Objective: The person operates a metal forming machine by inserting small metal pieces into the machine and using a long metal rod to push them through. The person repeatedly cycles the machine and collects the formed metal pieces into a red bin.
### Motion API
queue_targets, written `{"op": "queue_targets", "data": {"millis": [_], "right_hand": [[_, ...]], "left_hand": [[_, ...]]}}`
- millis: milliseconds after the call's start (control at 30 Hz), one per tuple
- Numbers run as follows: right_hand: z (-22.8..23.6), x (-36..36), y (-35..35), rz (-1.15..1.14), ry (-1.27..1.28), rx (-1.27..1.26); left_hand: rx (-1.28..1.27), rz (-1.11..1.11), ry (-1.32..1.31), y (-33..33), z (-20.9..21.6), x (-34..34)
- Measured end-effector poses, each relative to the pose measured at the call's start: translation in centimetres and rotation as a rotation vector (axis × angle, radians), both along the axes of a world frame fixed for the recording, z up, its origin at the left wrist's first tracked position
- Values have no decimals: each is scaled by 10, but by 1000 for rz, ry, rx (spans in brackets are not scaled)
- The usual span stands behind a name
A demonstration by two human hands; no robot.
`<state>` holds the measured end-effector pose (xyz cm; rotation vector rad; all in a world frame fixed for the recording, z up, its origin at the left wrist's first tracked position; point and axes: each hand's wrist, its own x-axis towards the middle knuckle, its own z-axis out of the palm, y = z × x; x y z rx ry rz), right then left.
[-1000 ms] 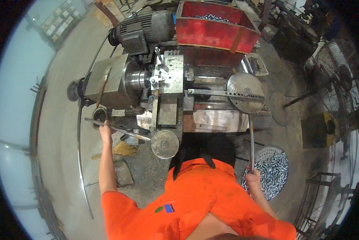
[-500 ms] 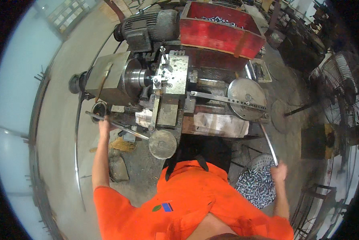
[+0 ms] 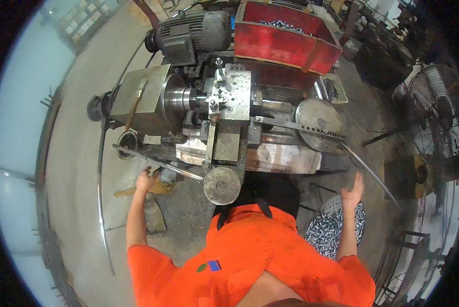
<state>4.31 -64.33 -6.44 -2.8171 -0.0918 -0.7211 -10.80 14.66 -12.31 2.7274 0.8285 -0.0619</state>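
Note:
My left hand (image 3: 145,181) is just below the steel lever rod (image 3: 163,165) of the machine's front round knob (image 3: 222,185), apart from it, fingers loosely parted. On the right, my right hand (image 3: 353,192) is open with its fingers stretched upward. It is left of a second steel lever (image 3: 368,170) on the large round disc (image 3: 319,124), not touching it. The lathe-like machine carries a steel tool block (image 3: 234,94) on its slide, facing a round chuck (image 3: 182,99) that holds a thin bright part. Below my right hand stands a basket of small metal cylinders (image 3: 324,233).
A red box (image 3: 285,46) with metal parts stands behind the machine, beside an electric motor (image 3: 193,38). A brush (image 3: 133,105) lies on the headstock cover. To the right is a fan (image 3: 436,110); a straw broom (image 3: 158,188) lies on the floor at left.
Both hands have let go of their levers; the left has dropped lower, the right has moved up. The right lever has swung outward to the right. The tool block now sits farther from the chuck.

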Motion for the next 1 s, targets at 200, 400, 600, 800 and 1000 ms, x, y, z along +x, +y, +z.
{"op": "queue_targets", "data": {"millis": [200, 400, 600, 800, 1000], "right_hand": [[-15, -36, 38, 34, 387, 283], [-3, -32, 81, 151, 413, 294], [75, 14, 103, 254, 435, 334], [161, 84, 212, 574, 290, 304], [197, 134, 390, 1128, 140, 286]], "left_hand": [[221, 136, 230, -66, -14, 32], [-27, 293, -19, -88, -66, 35], [83, -10, 261, -43, -32, 21], [-146, 89, 187, -68, 13, 5], [-66, 128, -244, 4, 124, -30]]}}
